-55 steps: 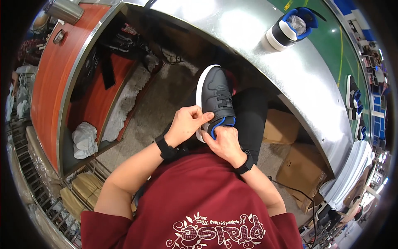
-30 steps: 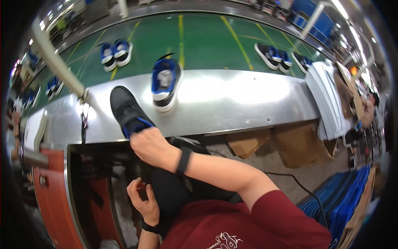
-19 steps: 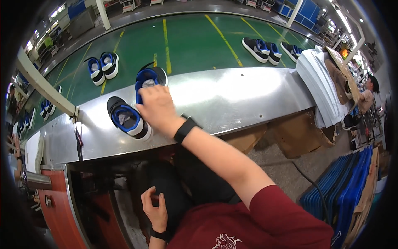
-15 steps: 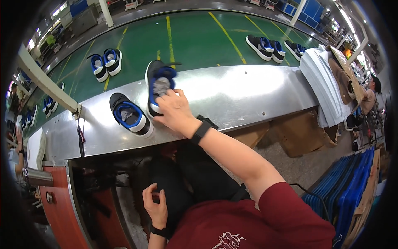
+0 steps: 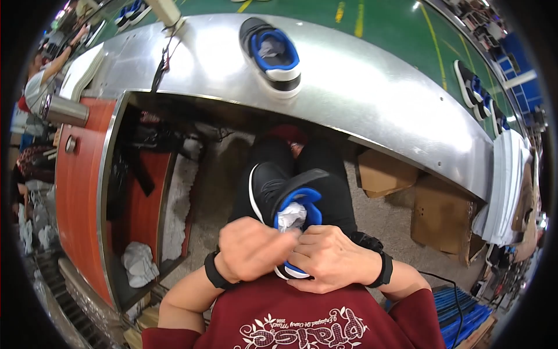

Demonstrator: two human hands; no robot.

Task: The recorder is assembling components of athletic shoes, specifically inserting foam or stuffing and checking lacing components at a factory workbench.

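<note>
A black sneaker [image 5: 268, 185] with blue lining and a white sole rests over my lap, its toe pointing away from me. Crumpled pale paper [image 5: 292, 217] fills its opening, and a dark strap or tongue flap sticks out to the right. My right hand [image 5: 326, 257] grips the heel end, fingers curled over the collar. Against the heel from the other side is my left hand [image 5: 253, 249]; motion smears its fingers, so their hold is unclear. A matching sneaker [image 5: 273, 55], also stuffed with paper, stands on the metal bench ahead.
Beyond the steel bench [image 5: 360, 87] runs a green conveyor belt [image 5: 389, 23] with more sneakers [image 5: 474, 90] at the right. A red-brown cabinet [image 5: 81, 192] stands left. Cardboard [image 5: 442, 218] lies under the bench, and white sheets [image 5: 504, 186] hang at its right end.
My right hand has brought one sneaker from the bench down to my lap. My left hand has come up to its heel. The view has tilted down and turned left.
</note>
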